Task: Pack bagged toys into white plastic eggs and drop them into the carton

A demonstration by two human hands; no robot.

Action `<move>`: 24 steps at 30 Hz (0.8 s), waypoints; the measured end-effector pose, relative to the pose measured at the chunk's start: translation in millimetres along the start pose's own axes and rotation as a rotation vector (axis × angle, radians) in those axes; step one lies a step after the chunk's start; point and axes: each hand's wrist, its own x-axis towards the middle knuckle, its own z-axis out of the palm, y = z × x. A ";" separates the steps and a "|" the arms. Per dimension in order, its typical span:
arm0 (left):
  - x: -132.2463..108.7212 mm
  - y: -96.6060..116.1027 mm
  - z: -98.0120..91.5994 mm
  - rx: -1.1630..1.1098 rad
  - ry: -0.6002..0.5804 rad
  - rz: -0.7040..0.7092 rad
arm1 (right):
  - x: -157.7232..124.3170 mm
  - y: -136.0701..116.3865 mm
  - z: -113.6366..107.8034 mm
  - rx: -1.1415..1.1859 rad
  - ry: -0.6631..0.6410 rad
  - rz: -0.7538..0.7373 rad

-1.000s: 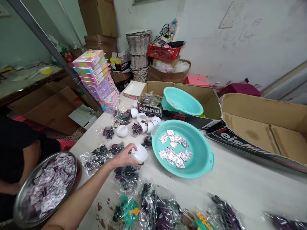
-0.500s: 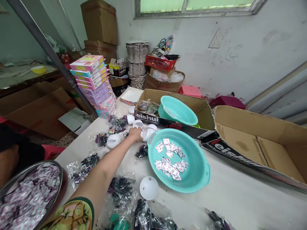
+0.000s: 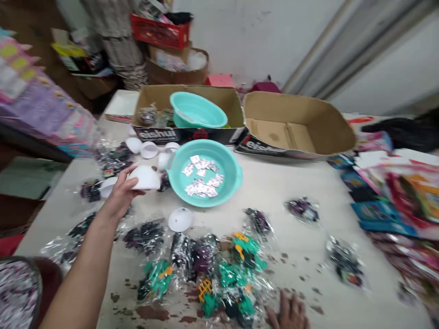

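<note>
My left hand (image 3: 120, 196) is closed on a white half-sphere shell (image 3: 146, 177), lifted over the left part of the table. More white shells lie behind it, and another white shell (image 3: 180, 220) rests dome up in front of the turquoise basin (image 3: 236, 176). Inside the basin are small printed sachets (image 3: 202, 188). At the bottom edge my right hand (image 3: 290, 313) lies with fingers spread on the table, holding nothing. Close to it are clear bags of green and orange plastic parts (image 3: 236, 274). Bags of dark parts (image 3: 146, 235) lie below my left hand.
Two open cardboard boxes (image 3: 295, 123) stand at the back, the left one holding a second turquoise basin (image 3: 199, 109). A metal bowl of sachets (image 3: 17, 292) is at the lower left. Colourful packages (image 3: 408, 192) pile up on the right. Stacked pastel boxes (image 3: 41, 96) stand at the left.
My left hand has picked up a white shell from the group and drawn it back. The view has swung right and down, bringing my right hand and the right-hand packages into sight.
</note>
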 end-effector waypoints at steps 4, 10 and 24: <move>-74.3 -9.8 71.1 0.137 -0.409 -0.113 | -14.1 5.3 0.3 -0.107 -0.008 -0.024; -142.6 -51.0 214.0 0.880 -0.408 0.194 | -14.0 15.0 16.6 -0.100 0.054 -0.105; -108.5 -113.1 163.5 1.621 -0.171 -0.010 | -23.5 -2.4 -18.3 -0.042 0.013 -0.163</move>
